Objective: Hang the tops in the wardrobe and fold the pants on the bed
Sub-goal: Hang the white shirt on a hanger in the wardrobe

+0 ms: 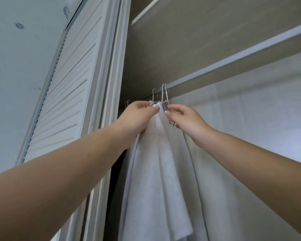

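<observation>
Top [162,164] hung limp from a wire hanger [163,100] on the wardrobe rail [233,58], light and soft, best held at the neck, where left hand [137,117] pinched cloth and right hand [182,119] curled beside it.

Soft, even daylight, no glare; wide-angle bending at the edges, slight overall softness, deep shadow inside.

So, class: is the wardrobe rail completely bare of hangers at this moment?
No: several white wire hangers hook over the rail, just above the left hand and right hand.
</observation>
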